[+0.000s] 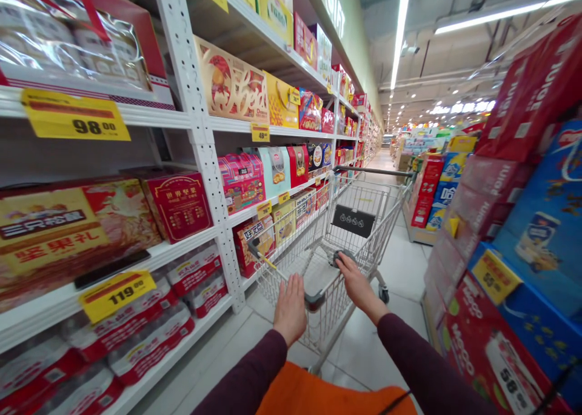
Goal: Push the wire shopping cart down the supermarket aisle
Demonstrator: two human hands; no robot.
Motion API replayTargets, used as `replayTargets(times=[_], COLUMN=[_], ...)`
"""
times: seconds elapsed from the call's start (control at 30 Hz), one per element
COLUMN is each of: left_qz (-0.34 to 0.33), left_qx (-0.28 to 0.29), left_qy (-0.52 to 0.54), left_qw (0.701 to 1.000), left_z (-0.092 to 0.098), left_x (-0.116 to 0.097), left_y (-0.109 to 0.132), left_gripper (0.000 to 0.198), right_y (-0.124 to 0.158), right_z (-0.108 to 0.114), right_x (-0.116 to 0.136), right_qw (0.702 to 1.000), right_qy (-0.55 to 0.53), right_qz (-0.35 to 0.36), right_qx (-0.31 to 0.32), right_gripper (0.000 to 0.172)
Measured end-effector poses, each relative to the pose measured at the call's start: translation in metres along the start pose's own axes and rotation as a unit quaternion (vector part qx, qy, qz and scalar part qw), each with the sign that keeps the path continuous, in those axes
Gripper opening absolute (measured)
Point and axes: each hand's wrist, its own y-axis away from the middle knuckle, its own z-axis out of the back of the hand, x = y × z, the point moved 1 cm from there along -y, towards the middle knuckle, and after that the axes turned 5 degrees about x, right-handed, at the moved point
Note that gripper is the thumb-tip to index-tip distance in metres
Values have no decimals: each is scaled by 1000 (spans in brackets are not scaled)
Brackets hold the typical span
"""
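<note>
Supermarket aisle, pale tiled floor [400,263]. Silver wire shopping cart [295,233] mid-aisle, just ahead of person. Right hand [357,285] fingers clamped on dark cart handle [314,300]; left hand [290,309] fingers straight, unclenched, at handle. White metal shelves [200,124] left; stacked red and blue cartons [536,221] right.

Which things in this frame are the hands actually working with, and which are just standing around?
In hand: shopping cart; cart handle, gripped by the right hand, with the left hand open at it.

Just around: red gift box on the shelf; yellow price tag; blue cartons stacked on the right.
</note>
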Motion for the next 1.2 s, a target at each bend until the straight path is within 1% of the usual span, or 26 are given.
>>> replayTargets(times=[0.1,0.2,0.27,0.37,0.47,0.67,0.73,0.77,0.83,0.9,1.0,1.1,1.2], left_qz=[-3,-17,-31,-47,-69,-109,-123,-117,-82,-47,-43,-32,-27], left_qx=[1,14,16,15,12,-2,-4,-3,-1,-5,-17,-26,-32], left_qy=[-13,-12,-6,0,4,18,19,19,15,4,-16,-16,-6], left_qw=[1000,1000,999,999,998,994,992,993,996,999,999,999,999], left_z=[-2,-1,1,2,1,-1,0,0,0,-1,-4,-10,-14], left_x=[-3,-14,-23,-33,-42,-57,-56,-52,-41,-26,-11,-10,-17], left_y=[-5,-7,-8,-11,-16,-27,-30,-32,-36,-39,-41,-43,-45], left_gripper=[73,73,71,71,72,70,71,71,72,72,72,74,76], right_y=[-5,-8,-8,-1,11,40,47,49,51,52,53,57,59], right_z=[2,4,6,11,14,13,15,17,21,24,23,17,12], right_x=[-11,-17,-20,-21,-15,10,15,16,17,20,30,45,56], right_qw=[998,993,992,994,996,994,991,989,987,988,992,995,993], right_qy=[-19,-26,-31,-33,-29,-50,-60,-64,-67,-63,-43,-4,43], right_qz=[-41,-94,-109,-97,-82,-92,-112,-123,-139,-138,-112,-94,-114], right_qx=[-38,-63,-59,-26,-5,-31,-40,-45,-50,-43,-25,-13,-3], right_gripper=[55,47,46,48,48,44,43,42,41,41,43,44,43])
